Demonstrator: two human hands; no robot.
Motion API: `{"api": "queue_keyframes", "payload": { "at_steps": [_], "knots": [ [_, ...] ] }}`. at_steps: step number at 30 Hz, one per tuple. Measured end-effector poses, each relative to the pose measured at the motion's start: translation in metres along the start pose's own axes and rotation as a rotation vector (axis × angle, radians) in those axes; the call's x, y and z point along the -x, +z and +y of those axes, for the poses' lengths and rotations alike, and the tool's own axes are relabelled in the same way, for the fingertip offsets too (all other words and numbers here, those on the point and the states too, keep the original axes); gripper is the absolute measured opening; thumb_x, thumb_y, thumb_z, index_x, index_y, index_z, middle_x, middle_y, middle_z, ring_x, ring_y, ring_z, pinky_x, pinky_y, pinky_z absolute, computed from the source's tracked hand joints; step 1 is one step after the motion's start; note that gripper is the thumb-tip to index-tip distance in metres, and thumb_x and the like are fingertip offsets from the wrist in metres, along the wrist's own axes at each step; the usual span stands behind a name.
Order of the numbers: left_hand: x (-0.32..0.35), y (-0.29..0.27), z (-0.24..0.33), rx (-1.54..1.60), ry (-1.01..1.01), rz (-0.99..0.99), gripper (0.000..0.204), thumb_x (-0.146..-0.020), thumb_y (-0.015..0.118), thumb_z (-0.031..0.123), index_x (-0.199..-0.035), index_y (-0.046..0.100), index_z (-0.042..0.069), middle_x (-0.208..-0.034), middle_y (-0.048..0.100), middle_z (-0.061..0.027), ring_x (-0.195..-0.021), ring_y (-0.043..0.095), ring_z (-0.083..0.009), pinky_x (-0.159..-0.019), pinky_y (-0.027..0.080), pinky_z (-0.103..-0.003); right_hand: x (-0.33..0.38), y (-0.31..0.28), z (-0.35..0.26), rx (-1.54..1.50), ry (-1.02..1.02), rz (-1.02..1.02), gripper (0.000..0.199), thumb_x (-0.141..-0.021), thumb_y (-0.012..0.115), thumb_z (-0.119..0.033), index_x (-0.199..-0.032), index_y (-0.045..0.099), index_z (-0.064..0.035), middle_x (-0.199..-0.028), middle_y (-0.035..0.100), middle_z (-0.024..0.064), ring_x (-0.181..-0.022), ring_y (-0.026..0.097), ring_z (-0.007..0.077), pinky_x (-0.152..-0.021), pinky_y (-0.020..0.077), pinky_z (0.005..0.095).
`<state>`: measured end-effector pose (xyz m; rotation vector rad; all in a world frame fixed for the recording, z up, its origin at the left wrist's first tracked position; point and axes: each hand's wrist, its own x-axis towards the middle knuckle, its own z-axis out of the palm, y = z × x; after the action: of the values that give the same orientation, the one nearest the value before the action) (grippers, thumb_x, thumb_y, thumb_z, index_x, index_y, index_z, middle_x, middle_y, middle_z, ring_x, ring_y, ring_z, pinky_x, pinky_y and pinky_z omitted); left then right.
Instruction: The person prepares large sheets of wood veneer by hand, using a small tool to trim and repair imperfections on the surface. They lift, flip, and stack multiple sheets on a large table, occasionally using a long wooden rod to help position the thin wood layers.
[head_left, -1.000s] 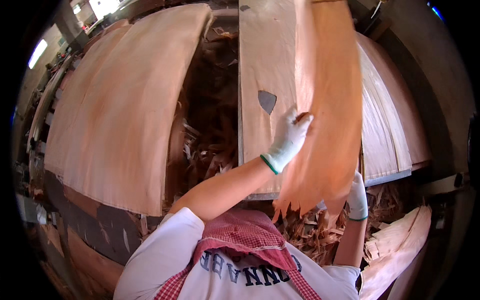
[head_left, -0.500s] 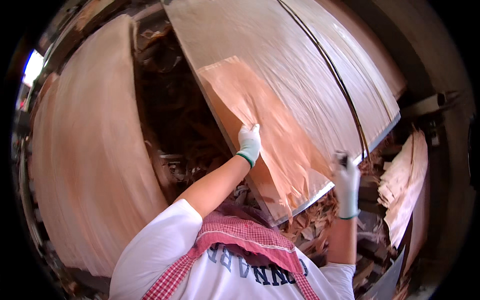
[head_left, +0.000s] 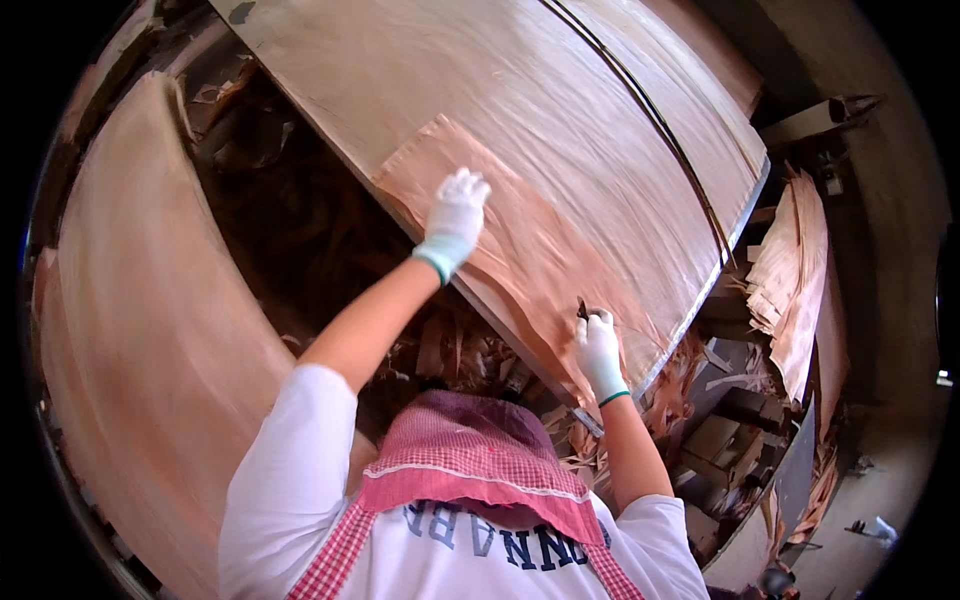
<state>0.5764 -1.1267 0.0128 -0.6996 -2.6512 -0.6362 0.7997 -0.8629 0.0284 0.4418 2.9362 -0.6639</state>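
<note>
A thin reddish-brown wood veneer piece (head_left: 545,250) lies along the near left edge of a large pale veneer-covered board (head_left: 400,60). My left hand (head_left: 460,210), in a white glove with a green cuff, rests on the piece's upper part with fingers stretched out. Over its lower end is my right hand (head_left: 598,350), gloved the same way and closed around a small dark tool (head_left: 582,308). The tool's tip points away from me; most of it is hidden in the fist, so its exact kind is unclear.
Another large veneer stack (head_left: 150,300) stands at the left, across a dark gap (head_left: 280,180) with scraps in it. A dark cord (head_left: 650,110) crosses the board. Ragged veneer sheets (head_left: 790,280) lean at the right, and loose strips (head_left: 675,390) litter the floor.
My left hand has let go of the veneer's raised edge and moved up, spread on it. The piece lies flatter. My right hand came left with the tool from beyond the board's corner.
</note>
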Motion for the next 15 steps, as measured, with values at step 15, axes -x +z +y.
{"api": "queue_keyframes", "payload": {
  "at_steps": [15],
  "knots": [
    [-0.05,0.047,-0.089,0.342,-0.015,0.045,0.04,-0.086,0.058,0.011,-0.125,0.057,0.007,-0.118,0.062,-0.0154,-0.114,0.056,-0.0331,-0.101,0.045,-0.04,-0.216,0.082,-0.268,0.11,0.124,-0.078,0.022,-0.095,0.047,-0.022,-0.104,0.055,-0.0032,-0.09,0.071,0.0226,-0.084,0.07,0.0398,-0.074,0.0561,0.0499]
  ]
}}
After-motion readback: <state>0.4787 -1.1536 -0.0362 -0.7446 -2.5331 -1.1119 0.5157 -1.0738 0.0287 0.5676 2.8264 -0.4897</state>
